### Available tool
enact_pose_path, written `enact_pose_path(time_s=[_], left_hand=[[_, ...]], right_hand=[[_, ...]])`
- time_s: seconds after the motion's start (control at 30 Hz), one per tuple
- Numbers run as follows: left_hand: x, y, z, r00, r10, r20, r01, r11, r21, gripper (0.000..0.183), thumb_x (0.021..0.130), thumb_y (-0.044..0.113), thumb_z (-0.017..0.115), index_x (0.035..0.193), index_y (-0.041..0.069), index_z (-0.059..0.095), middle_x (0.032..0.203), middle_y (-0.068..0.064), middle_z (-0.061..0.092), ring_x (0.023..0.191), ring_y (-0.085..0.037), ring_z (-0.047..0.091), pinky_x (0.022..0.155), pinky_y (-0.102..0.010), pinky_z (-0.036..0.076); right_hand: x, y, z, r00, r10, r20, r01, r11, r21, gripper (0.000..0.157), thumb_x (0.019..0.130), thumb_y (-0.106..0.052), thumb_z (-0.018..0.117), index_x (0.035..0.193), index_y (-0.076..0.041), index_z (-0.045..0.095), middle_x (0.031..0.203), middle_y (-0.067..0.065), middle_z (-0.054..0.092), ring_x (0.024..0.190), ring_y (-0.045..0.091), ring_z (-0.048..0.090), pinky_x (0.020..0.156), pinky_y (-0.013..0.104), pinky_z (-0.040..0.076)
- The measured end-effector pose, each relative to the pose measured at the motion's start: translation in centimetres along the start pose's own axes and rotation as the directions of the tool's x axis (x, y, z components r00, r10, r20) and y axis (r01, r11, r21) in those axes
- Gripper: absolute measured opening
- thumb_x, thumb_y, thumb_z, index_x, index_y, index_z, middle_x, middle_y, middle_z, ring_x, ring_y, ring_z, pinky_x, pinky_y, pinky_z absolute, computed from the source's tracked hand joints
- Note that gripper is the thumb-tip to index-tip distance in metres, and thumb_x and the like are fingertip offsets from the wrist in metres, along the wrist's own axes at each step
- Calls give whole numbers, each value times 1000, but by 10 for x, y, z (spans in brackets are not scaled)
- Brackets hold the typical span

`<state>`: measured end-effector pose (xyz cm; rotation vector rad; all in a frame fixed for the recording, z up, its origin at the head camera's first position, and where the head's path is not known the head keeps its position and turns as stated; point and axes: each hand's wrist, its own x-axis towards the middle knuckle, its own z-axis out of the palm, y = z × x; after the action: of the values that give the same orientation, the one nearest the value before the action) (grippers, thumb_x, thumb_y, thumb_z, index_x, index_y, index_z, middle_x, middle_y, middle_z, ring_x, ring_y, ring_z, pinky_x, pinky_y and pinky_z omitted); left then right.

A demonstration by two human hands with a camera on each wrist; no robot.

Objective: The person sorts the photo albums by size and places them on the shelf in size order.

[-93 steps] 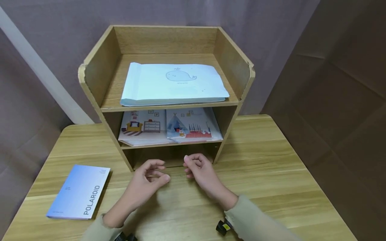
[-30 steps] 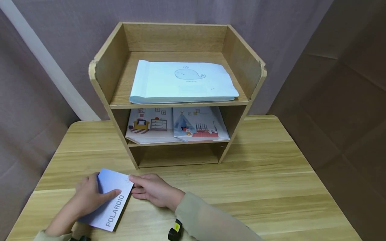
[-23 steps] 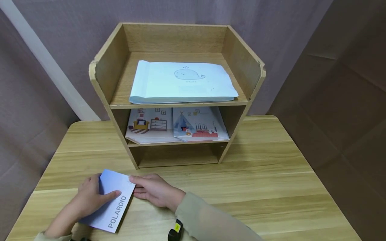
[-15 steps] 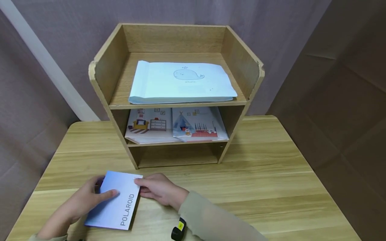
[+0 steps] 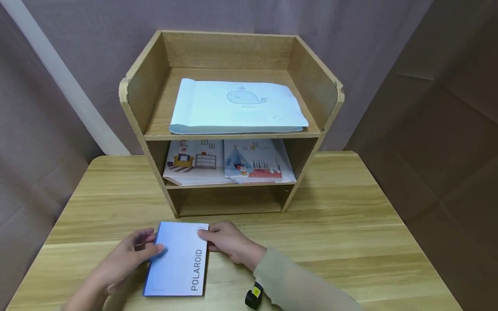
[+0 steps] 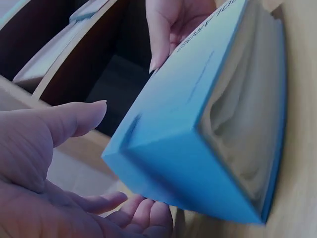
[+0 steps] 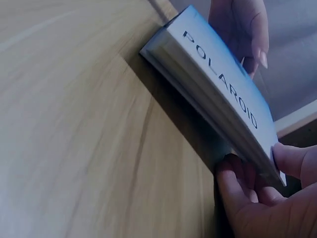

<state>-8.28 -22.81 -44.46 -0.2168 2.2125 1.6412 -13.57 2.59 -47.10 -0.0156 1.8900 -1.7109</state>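
Note:
A blue-to-white hardcover book (image 5: 177,263) marked POLAROID is tilted up from the table in front of the shelf unit. My right hand (image 5: 233,244) pinches its upper right corner, thumb on the cover and fingers underneath, as the right wrist view shows. At the spine side is my left hand (image 5: 126,257). In the left wrist view its thumb (image 6: 74,119) stands off the cover, while its fingertips (image 6: 143,210) are right at the spine's lower edge. Thick, wavy pages (image 6: 247,99) show at the book's end.
A wooden shelf unit (image 5: 229,52) stands behind the hands. On its top shelf lies a pale whale-print book (image 5: 237,112); illustrated booklets (image 5: 194,166) lie on the middle shelf. The wooden table (image 5: 350,242) extends to both sides, with grey curtains behind.
The book, first flat at the left, has been taken up by both hands, moved right and turned straighter. My left hand has loosened from it; the right keeps its pinch.

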Motion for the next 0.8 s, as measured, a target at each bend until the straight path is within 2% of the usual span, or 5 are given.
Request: enact_pose_path(time_s=[0.23,0.33,0.53,0.8], left_hand=[[3,13,27,999,42,17,-42,999,-31,82,83,25,79,144,-3,32,138,-24,43,125,-36,44,100,-46,45],[7,18,37,997,70,16,-70,997,-44,81,82,25,79,144,-1,33,138,-22,44,126,-35,45,100,-44,45],[14,22,50,993,121,12,-120,988,-94,79,82,21,79,144,0,34,137,-21,45,125,-33,47,98,-39,47],[19,21,64,988,146,41,-137,977,-166,72,85,20,76,142,2,36,134,-20,48,122,-32,49,99,-39,47]], right_hand=[[-6,5,-32,1000,-2,-25,3,1000,17,35,96,-31,62,111,1,62,97,10,65,85,18,66,74,31,58],[-9,4,-45,999,-7,-41,7,1000,22,36,96,-33,62,111,0,62,97,11,67,85,19,66,73,31,58],[-16,0,-64,997,-50,-51,51,999,16,33,98,-30,59,106,1,63,94,11,70,81,19,68,71,30,57],[-23,-5,-81,994,-70,-80,74,996,53,36,99,-28,56,115,4,62,97,12,69,83,19,68,75,31,57]])
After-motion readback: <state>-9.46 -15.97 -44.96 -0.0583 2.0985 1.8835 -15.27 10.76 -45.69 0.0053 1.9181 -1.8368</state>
